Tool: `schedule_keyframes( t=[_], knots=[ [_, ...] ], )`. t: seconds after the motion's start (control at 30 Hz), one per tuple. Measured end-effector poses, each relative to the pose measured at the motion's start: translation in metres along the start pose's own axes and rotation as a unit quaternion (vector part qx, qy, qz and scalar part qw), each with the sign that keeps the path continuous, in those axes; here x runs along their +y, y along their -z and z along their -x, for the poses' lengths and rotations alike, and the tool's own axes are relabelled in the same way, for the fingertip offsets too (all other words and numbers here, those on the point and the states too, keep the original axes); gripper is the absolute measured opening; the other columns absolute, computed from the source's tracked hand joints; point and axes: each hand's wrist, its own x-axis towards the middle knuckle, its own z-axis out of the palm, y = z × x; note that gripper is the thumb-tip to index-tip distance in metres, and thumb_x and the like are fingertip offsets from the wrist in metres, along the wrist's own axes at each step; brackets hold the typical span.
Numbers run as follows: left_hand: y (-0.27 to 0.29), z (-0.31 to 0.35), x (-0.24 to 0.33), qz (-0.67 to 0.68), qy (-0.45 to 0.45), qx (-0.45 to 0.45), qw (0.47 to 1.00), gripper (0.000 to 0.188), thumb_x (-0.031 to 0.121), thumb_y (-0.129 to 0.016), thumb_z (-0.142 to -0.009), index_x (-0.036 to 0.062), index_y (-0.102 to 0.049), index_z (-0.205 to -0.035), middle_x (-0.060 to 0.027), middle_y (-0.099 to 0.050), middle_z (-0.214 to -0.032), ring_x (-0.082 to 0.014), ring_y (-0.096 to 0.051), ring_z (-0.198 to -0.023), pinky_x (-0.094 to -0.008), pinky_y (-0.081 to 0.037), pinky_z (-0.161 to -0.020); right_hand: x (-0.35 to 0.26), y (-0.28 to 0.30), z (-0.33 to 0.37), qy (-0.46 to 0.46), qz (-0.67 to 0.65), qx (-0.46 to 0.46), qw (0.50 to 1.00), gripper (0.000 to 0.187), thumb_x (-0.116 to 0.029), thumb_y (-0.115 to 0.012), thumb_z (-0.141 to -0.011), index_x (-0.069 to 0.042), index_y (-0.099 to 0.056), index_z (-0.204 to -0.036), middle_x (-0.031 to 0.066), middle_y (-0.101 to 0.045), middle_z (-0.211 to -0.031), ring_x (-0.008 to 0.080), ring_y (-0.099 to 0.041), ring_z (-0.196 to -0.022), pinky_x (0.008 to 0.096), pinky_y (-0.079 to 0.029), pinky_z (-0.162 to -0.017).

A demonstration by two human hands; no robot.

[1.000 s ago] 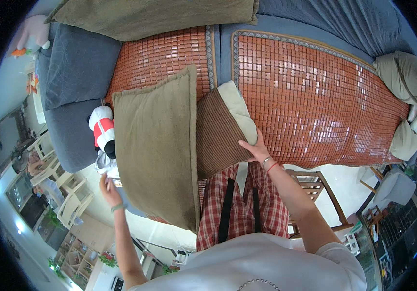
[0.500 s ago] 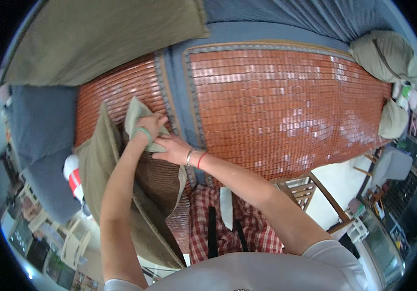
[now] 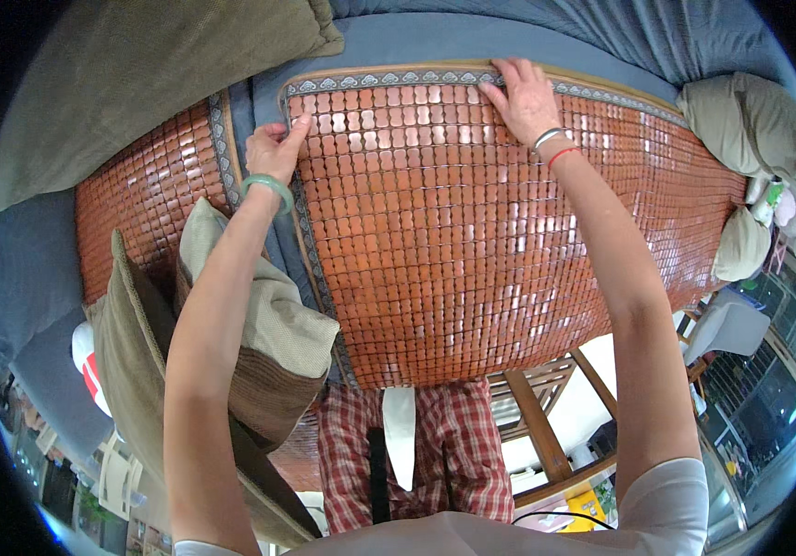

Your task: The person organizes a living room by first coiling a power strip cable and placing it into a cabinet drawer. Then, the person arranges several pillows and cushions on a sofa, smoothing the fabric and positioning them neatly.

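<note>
The tiled mat (image 3: 444,222) is spread on the near side of both hands, its long axis directed rightward. Its left border (image 3: 308,241) is touched by the left hand (image 3: 273,156), nearer the far-left corner (image 3: 289,89); its far border (image 3: 407,80) is overlaid by the right hand (image 3: 529,104). The hands are set well apart; whether either is clamped cannot be told.

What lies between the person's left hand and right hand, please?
The head view shows only the reddish-brown tiled mat, with its grey patterned border, between the left hand and the right hand.
</note>
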Motion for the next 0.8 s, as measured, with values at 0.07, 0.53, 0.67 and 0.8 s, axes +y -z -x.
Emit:
schedule_keyframes(
  t=[0.07,0.53,0.67,0.8],
  knots=[
    [-0.011,0.024,0.051,0.079,0.047,-0.049,0.994,0.088,0.067,-0.066,-0.070,-0.0041,-0.049,-0.121,-0.0181,-0.055,-0.117,-0.0263,-0.055,-0.104,-0.0354,-0.042,-0.093,0.020,0.006,0.002,-0.040,0.009,-0.064,0.997,0.047,-0.049,-0.046,-0.092,-0.005,-0.059,-0.104,0.0145,-0.059,-0.100,0.0294,-0.053,-0.101,0.0446,-0.042,-0.087],
    [0.049,0.020,0.166,0.196,-0.220,0.031,0.955,0.029,0.030,-0.064,-0.089,0.0024,-0.066,-0.096,-0.0035,-0.066,-0.084,-0.0113,-0.057,-0.071,-0.0287,-0.049,-0.066,0.067,0.074,-0.103,-0.140,-0.041,0.105,0.984,0.058,-0.054,-0.033,-0.093,-0.011,-0.065,-0.071,0.0182,-0.063,-0.073,0.0417,-0.059,-0.072,0.0488,-0.047,-0.063],
    [0.005,-0.007,0.143,0.074,-0.162,-0.024,0.984,0.041,0.038,-0.064,-0.088,-0.0012,-0.063,-0.101,-0.0064,-0.065,-0.082,-0.0162,-0.060,-0.075,-0.0317,-0.048,-0.071,0.057,-0.011,-0.102,-0.216,-0.011,0.070,0.974,0.055,-0.050,-0.037,-0.094,-0.010,-0.065,-0.069,0.0161,-0.065,-0.077,0.0365,-0.062,-0.076,0.0471,-0.048,-0.068],
    [-0.013,-0.063,0.092,-0.034,-0.143,-0.031,0.989,0.061,0.051,-0.059,-0.085,-0.0001,-0.057,-0.119,-0.0186,-0.061,-0.117,-0.0323,-0.055,-0.109,-0.0361,-0.040,-0.095,0.044,-0.070,-0.092,-0.125,0.032,0.162,0.978,0.043,-0.035,-0.044,-0.094,-0.010,-0.063,-0.066,0.0079,-0.061,-0.070,0.0299,-0.057,-0.072,0.0433,-0.041,-0.064]
  ],
)
